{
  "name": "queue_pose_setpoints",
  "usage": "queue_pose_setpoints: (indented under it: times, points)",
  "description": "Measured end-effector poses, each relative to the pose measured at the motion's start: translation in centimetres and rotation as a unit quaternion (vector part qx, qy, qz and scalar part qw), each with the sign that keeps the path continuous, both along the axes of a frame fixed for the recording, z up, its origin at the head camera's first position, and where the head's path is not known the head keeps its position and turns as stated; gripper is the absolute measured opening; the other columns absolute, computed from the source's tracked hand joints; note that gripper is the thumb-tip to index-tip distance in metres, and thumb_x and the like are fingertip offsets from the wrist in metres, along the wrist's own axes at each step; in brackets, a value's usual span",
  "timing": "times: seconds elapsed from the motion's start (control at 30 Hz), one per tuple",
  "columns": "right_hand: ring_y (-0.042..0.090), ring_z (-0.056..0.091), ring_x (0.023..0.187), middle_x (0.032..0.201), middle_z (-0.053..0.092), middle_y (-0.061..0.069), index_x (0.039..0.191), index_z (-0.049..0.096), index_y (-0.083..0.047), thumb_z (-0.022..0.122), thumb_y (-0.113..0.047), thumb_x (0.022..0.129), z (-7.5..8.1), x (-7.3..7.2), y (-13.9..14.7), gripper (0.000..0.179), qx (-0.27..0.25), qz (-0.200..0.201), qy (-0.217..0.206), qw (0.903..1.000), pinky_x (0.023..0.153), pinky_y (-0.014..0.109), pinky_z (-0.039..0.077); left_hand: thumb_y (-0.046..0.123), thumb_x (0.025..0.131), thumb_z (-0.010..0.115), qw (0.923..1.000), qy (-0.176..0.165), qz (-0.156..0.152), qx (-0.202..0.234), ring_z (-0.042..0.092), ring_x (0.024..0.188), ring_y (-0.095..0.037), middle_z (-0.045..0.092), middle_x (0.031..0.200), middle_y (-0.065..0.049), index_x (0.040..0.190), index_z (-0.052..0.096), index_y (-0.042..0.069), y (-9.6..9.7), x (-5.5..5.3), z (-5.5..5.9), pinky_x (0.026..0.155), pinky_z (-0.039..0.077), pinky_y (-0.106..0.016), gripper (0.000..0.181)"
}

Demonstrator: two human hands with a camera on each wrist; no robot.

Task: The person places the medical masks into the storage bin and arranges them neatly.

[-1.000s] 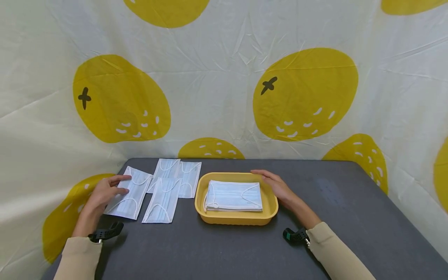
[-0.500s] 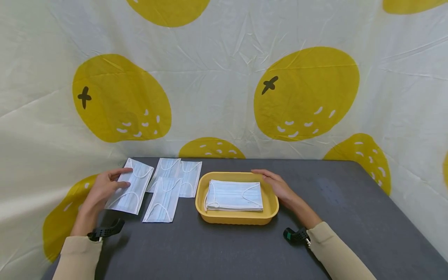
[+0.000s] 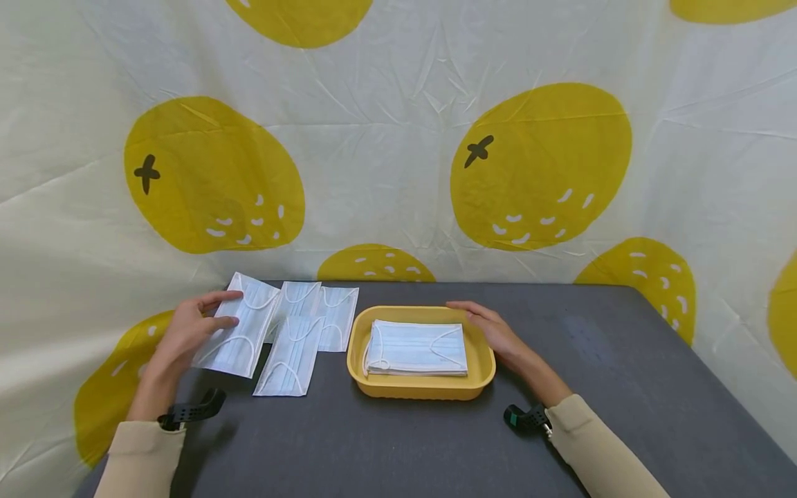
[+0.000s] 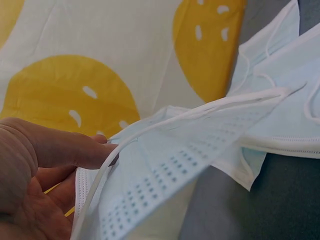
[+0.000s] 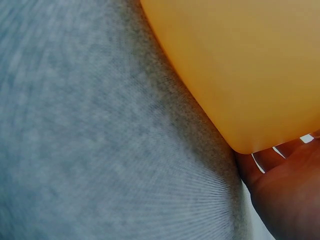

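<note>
At the left of the head view my left hand pinches a pale blue pleated face mask by its left side, thumb in front. In the left wrist view this mask hangs tilted from the fingers, its white ear loop arching over it. Beside it, several more masks lie overlapping on the dark table. My right hand rests against the back right corner of a yellow tray, its fingers extended along the rim. A stack of masks lies flat inside the tray.
The dark grey table reaches back to a white curtain with yellow fruit prints. This curtain also hangs close along the left side. Black straps with camera mounts sit on both wrists.
My left hand has raised the pinched mask off the table and shifted it slightly right, so it now overlaps the neighbouring masks in view. The right hand and tray have stayed put.
</note>
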State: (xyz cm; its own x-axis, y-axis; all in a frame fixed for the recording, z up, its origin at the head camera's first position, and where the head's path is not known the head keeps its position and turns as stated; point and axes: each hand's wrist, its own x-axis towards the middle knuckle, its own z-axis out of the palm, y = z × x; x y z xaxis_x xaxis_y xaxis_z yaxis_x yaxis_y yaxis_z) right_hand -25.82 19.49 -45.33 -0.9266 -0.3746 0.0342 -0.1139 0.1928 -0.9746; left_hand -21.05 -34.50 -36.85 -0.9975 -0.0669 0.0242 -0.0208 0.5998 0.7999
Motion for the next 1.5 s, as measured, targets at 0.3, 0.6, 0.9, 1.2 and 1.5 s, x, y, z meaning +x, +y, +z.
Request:
queue_pose_setpoints:
  times: [0.3, 0.6, 0.9, 1.2, 1.5]
  points:
    - [0.036, 0.05, 0.139, 0.16, 0.042, 0.021, 0.153, 0.049, -0.006, 0.033, -0.015, 0.112, 0.1, 0.2, 0.1, 0.044, -0.008, 0.001, -0.003, 1.0, 0.101, 0.031, 0.054, 0.006, 0.093, 0.07, 0.9992, 0.03, -0.024, -0.01, 0.039, 0.145, -0.046, 0.038, 0.161, -0.029, 0.146, 0.057, 0.001, 1.8, 0.2, 0.3, 0.116, 0.036, -0.064, 0.054]
    - [0.033, 0.051, 0.139, 0.16, 0.044, 0.018, 0.153, 0.05, -0.008, 0.033, -0.014, 0.112, 0.1, 0.2, 0.0, 0.045, -0.002, -0.005, -0.009, 0.9999, 0.1, 0.03, 0.053, 0.005, 0.094, 0.07, 0.9989, 0.037, -0.029, -0.001, 0.042, 0.142, -0.047, 0.038, 0.162, -0.028, 0.145, 0.058, 0.002, 3.4, 0.3, 0.6, 0.115, 0.039, -0.063, 0.053]
    - [0.031, 0.052, 0.138, 0.16, 0.044, 0.017, 0.152, 0.051, -0.009, 0.033, -0.014, 0.112, -0.1, 0.2, 0.2, 0.044, 0.0, -0.008, -0.001, 1.0, 0.101, 0.028, 0.053, 0.003, 0.094, 0.069, 0.9979, 0.056, -0.032, 0.012, 0.041, 0.145, -0.049, 0.04, 0.16, -0.026, 0.144, 0.059, 0.002, 5.0, 0.6, 1.0, 0.115, 0.04, -0.064, 0.051]
    - [0.038, 0.049, 0.141, 0.16, 0.043, 0.019, 0.152, 0.051, -0.009, 0.034, -0.015, 0.112, -0.1, 0.1, 0.1, 0.044, -0.001, -0.006, 0.005, 1.0, 0.105, 0.035, 0.052, 0.003, 0.095, 0.068, 0.9951, 0.082, -0.031, 0.046, 0.05, 0.139, -0.043, 0.045, 0.158, -0.021, 0.144, 0.06, 0.005, 6.4, 1.0, 1.2, 0.089, 0.055, -0.016, 0.049]
    - [0.039, 0.048, 0.142, 0.161, 0.043, 0.019, 0.152, 0.05, -0.008, 0.033, -0.016, 0.113, 0.0, 0.1, -0.2, 0.044, 0.0, -0.002, 0.008, 1.0, 0.109, 0.04, 0.05, 0.002, 0.095, 0.068, 0.9909, 0.104, -0.051, 0.069, 0.064, 0.115, -0.036, 0.05, 0.155, -0.019, 0.142, 0.062, 0.005, 8.3, 1.0, 1.6, 0.077, 0.056, -0.015, 0.048]
